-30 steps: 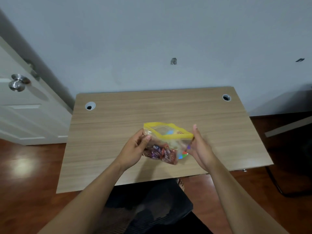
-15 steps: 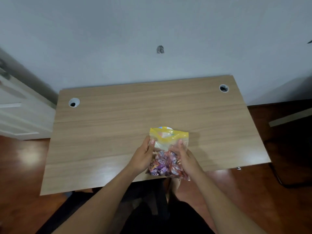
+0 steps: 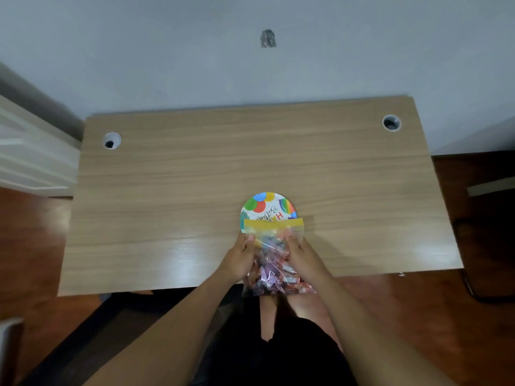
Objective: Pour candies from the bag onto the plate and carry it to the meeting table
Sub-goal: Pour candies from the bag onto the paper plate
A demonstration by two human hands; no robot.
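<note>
So far no pour: clear zip bag with yellow top strip (image 3: pixel 274 257), full of wrapped candies (image 3: pixel 271 277), is gripped by left hand (image 3: pixel 240 259) and right hand (image 3: pixel 299 253), mouth over bare balloon-print paper plate (image 3: pixel 267 208) on near wooden desk (image 3: pixel 172 190). Pouring and carrying remain.

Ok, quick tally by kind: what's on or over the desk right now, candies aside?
Paper plate: 1
Candy bag: 1, gripped by left hand and right hand
Hands: 2
Cable holes in the desk: 2
Total: 6
</note>
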